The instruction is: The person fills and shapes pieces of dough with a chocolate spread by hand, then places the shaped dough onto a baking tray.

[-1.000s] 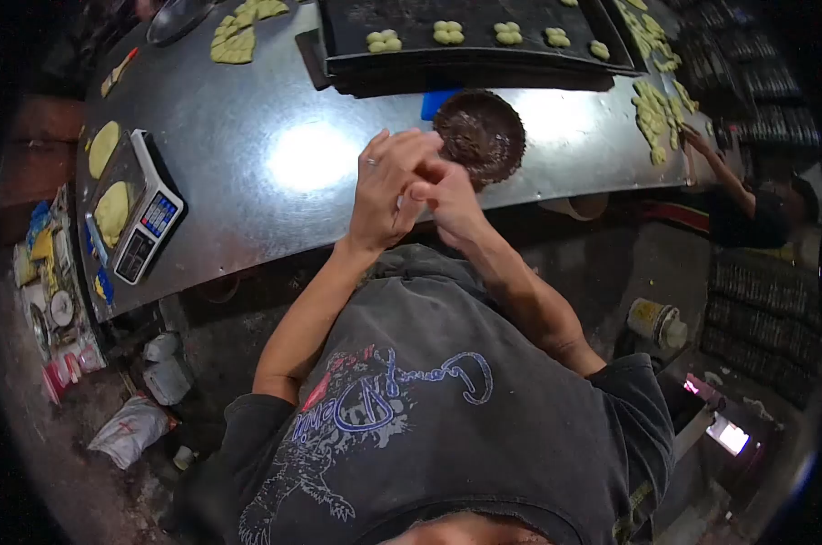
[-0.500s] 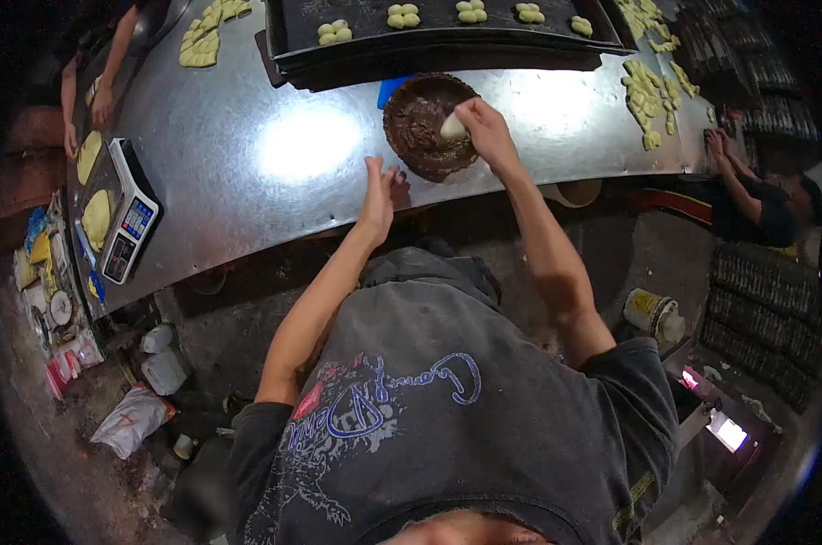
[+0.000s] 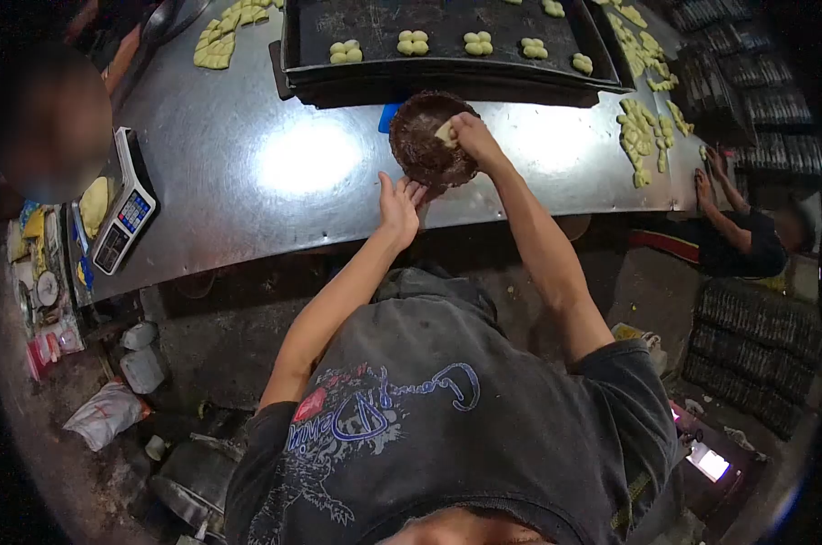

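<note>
A round bowl [image 3: 402, 150], coated inside with dark brown paste, rests on the metal table just short of the big tray. Inside it, my right hand [image 3: 476, 143] grips a small pale scraper [image 3: 445, 133] against the paste. My fingers cover the scraper's upper part. My left hand [image 3: 398, 211] is open at the bowl's near left side, thumb apart and fingertips up against or just under the rim; contact there is hard to tell. A blue object [image 3: 387, 118] shows partly behind the bowl.
A black tray [image 3: 356, 77] with dough clusters [image 3: 413, 43] stands beyond the bowl. Cut dough pieces [image 3: 636, 136] lie right, near a co-worker's hands [image 3: 704, 186]. At left are a digital scale [image 3: 125, 213], flattened dough [image 3: 94, 207] and another person leaning in.
My left hand has come right and closer to the bowl's rim. The scraper has shifted inside the bowl with my right hand. The co-worker at left has leaned into view.
</note>
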